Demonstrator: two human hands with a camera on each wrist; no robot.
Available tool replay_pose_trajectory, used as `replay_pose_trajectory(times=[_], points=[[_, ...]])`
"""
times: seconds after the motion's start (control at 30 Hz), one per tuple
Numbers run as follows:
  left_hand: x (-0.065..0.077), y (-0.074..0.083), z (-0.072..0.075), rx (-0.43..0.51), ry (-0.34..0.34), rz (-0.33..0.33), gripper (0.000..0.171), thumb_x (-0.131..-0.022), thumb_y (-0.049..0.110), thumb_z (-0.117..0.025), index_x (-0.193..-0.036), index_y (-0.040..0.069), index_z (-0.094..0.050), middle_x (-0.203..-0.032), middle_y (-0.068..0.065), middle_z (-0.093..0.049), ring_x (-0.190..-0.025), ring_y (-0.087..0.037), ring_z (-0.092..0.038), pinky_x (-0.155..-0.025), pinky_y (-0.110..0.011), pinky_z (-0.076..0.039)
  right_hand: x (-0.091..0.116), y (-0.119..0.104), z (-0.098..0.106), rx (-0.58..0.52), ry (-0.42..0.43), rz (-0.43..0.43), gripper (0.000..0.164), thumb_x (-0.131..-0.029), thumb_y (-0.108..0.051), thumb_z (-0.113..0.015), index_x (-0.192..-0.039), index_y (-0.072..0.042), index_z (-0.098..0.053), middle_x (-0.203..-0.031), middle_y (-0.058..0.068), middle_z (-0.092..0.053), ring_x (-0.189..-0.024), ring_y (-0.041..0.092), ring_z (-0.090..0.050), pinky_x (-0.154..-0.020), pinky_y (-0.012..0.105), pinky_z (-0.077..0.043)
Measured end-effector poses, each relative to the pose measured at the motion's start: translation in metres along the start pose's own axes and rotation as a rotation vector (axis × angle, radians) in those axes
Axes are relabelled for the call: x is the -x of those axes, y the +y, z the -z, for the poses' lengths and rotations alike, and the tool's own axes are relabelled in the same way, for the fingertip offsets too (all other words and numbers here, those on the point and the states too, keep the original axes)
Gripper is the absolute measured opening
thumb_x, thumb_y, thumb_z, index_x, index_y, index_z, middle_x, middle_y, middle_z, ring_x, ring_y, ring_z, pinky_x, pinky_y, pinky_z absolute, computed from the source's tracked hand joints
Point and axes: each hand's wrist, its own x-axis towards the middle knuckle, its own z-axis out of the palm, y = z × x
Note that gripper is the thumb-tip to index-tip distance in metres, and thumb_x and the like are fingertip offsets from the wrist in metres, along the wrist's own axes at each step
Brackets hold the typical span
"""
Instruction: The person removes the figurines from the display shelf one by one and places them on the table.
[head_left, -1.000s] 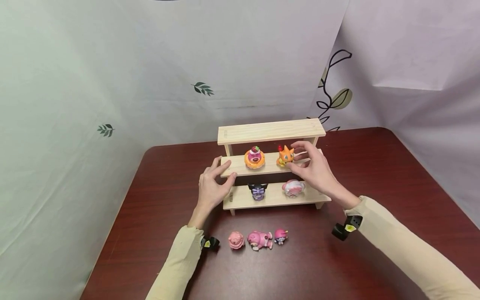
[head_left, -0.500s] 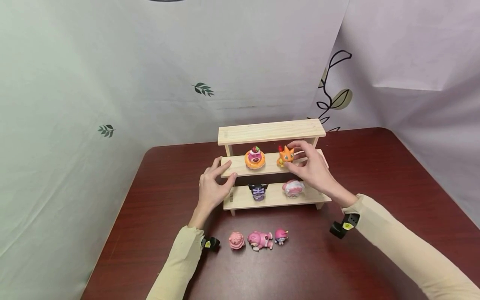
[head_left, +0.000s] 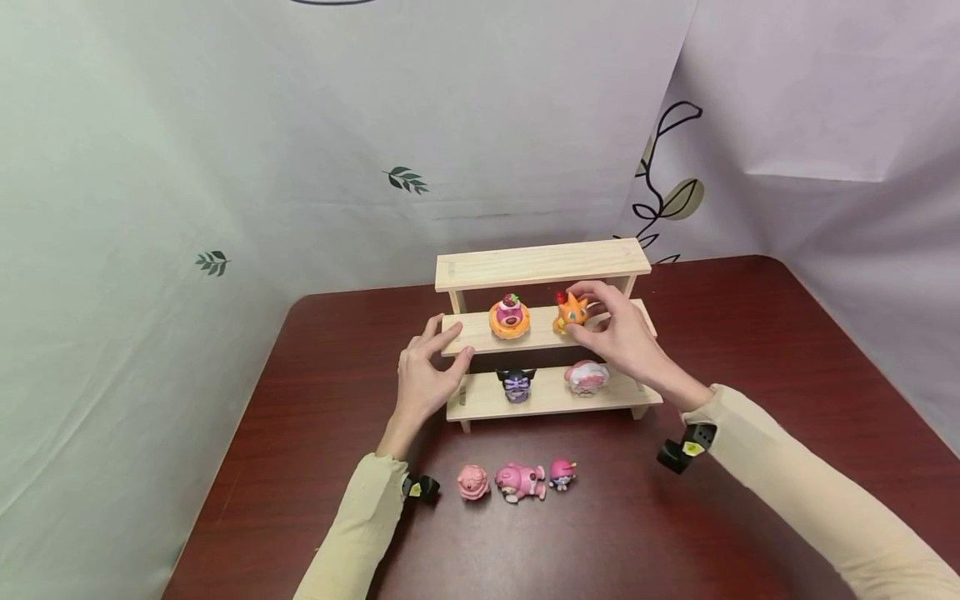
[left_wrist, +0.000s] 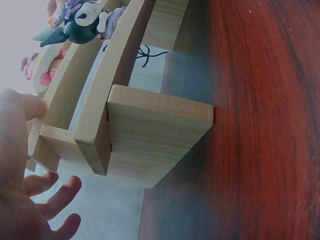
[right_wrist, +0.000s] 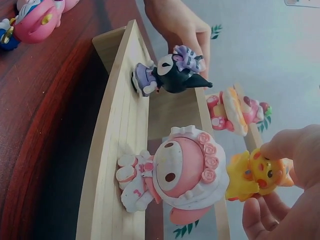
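My right hand (head_left: 628, 337) pinches an orange cat-eared figurine (head_left: 572, 311) by its head on the right part of the middle shelf of a three-tier wooden display stand (head_left: 540, 265). In the right wrist view this figurine (right_wrist: 254, 172) shows a yellow front, thumb on one side and fingertips on the other. My left hand (head_left: 427, 375) grips the left end of the middle shelf, thumb at its front edge. To the left on that shelf sits a pink bear figurine in an orange ring (head_left: 510, 318). The lower shelf bears a black-and-purple figurine (head_left: 517, 384) and a pink-and-white figurine (head_left: 587, 377).
On the dark red table (head_left: 337, 375) before the stand are a round pink figurine (head_left: 473, 482), a pink figurine lying down (head_left: 520, 482) and a small magenta-headed figurine (head_left: 562, 474). Pale cloth (head_left: 525, 108) hangs behind. The top shelf spans above the middle one.
My right hand has shifted slightly left around the orange figurine, which stays almost in place. The left hand keeps its hold on the shelf end.
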Motion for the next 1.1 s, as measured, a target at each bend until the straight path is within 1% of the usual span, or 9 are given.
replay_pose_trajectory(times=[0.2,0.47,0.8,1.0,1.1], points=[[0.0009,0.0004,-0.0003,-0.003,0.001,0.003,0.040,-0.083,0.025,-0.078,-0.121,0.011,-0.075,-0.137,-0.016,-0.059,-0.104,-0.037,-0.062,-0.086,-0.054,-0.043,-0.0007,0.0008,-0.0006,-0.002,-0.001,-0.001,0.043,-0.082,0.004,-0.076,-0.122,0.002,-0.060,-0.110,0.020,-0.059,-0.090,0.033,-0.061,-0.076,0.051,-0.051],[0.0011,0.0016,0.0001,-0.003,0.009,-0.014,0.040,-0.083,0.023,-0.079,-0.120,0.008,-0.075,-0.134,-0.020,-0.060,-0.097,-0.038,-0.063,-0.083,-0.054,-0.043,-0.0013,0.0000,-0.0013,0.005,0.016,0.036,0.040,-0.081,0.006,-0.075,-0.118,0.003,-0.060,-0.107,0.020,-0.061,-0.089,0.034,-0.061,-0.078,0.050,-0.050],[0.0010,0.0017,0.0001,-0.007,0.007,-0.006,0.040,-0.082,0.024,-0.079,-0.120,0.009,-0.075,-0.136,-0.016,-0.060,-0.098,-0.038,-0.063,-0.084,-0.055,-0.043,0.0011,-0.0027,-0.0001,0.016,0.014,0.030,0.039,-0.081,0.005,-0.076,-0.117,0.004,-0.060,-0.104,0.020,-0.062,-0.089,0.034,-0.063,-0.080,0.050,-0.050],[0.0008,0.0009,-0.0001,-0.010,0.013,-0.016,0.042,-0.081,0.024,-0.080,-0.120,0.009,-0.075,-0.136,-0.017,-0.060,-0.098,-0.038,-0.063,-0.083,-0.055,-0.043,0.0034,-0.0052,0.0015,0.021,0.018,0.017,0.040,-0.081,0.006,-0.077,-0.117,0.002,-0.061,-0.104,0.019,-0.062,-0.088,0.034,-0.063,-0.076,0.049,-0.051],[0.0007,0.0009,0.0000,-0.009,0.012,-0.016,0.042,-0.081,0.024,-0.080,-0.120,0.009,-0.075,-0.136,-0.016,-0.060,-0.097,-0.037,-0.063,-0.083,-0.055,-0.043,0.0044,-0.0067,0.0032,0.040,0.019,0.011,0.040,-0.081,0.004,-0.077,-0.117,0.000,-0.061,-0.105,0.018,-0.063,-0.088,0.033,-0.063,-0.072,0.044,-0.051]])
